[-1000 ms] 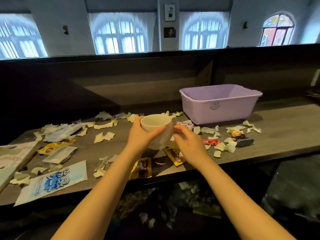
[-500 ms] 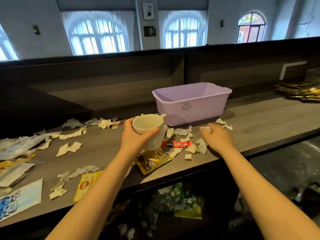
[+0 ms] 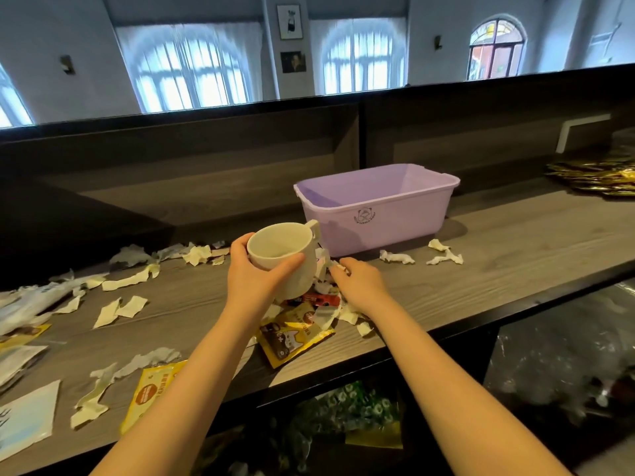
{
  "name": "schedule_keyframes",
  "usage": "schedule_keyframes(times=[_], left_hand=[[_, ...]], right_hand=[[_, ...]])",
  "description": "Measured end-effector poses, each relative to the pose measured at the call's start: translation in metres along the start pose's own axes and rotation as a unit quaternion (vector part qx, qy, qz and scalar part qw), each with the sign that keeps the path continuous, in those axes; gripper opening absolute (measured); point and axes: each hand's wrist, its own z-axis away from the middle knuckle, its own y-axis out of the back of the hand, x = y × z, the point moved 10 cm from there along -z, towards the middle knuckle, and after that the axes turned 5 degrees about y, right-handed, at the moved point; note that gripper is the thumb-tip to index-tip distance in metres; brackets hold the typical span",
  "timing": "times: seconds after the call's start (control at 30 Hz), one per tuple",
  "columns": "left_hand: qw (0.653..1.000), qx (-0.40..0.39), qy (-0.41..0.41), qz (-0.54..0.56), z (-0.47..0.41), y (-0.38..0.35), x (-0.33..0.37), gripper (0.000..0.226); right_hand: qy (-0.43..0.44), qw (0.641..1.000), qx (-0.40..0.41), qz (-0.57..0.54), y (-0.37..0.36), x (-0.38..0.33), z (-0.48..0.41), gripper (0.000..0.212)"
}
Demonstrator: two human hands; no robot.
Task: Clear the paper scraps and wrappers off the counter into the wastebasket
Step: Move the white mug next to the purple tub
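Observation:
A cream mug (image 3: 280,249) is lifted off the wooden counter (image 3: 498,269) by my left hand (image 3: 254,280), which wraps around its side. Just right of it, my right hand (image 3: 360,286) lies palm down on a heap of torn paper scraps (image 3: 347,316), its fingers curled on some of them. A red wrapper (image 3: 318,298) and a yellow wrapper (image 3: 292,338) lie under and in front of the heap. The lilac plastic wastebasket (image 3: 395,221) stands behind my hands, with nothing visible inside it.
More scraps (image 3: 397,257) lie right of my hand near the bin, and others (image 3: 120,307) are strewn to the left. A yellow packet (image 3: 151,389) and white packets (image 3: 27,417) lie at the near left. Gold wrappers (image 3: 598,175) pile at the far right. A dark back wall runs behind.
My right hand has swept left from the counter's right part to the scrap heap beside the mug, pushing scraps together. The left hand keeps the mug raised. The view has shifted.

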Motion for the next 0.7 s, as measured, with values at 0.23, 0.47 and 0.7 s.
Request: schedule_keyframes(times=[0.23, 0.47, 0.7], left_hand=[[1.0, -0.024, -0.013, 0.001, -0.001, -0.028, 0.008, 0.075], [0.999, -0.031, -0.018, -0.006, -0.001, -0.049, 0.014, 0.078], [0.999, -0.028, -0.011, -0.012, -0.007, -0.06, 0.008, 0.079]], right_hand=[[-0.026, 0.979, 0.193, 0.057, 0.086, 0.041, -0.002, 0.035], [-0.13, 0.962, 0.079, 0.227, 0.101, 0.091, -0.025, 0.05], [-0.072, 0.964, -0.001, 0.254, 0.061, 0.082, -0.044, 0.055]])
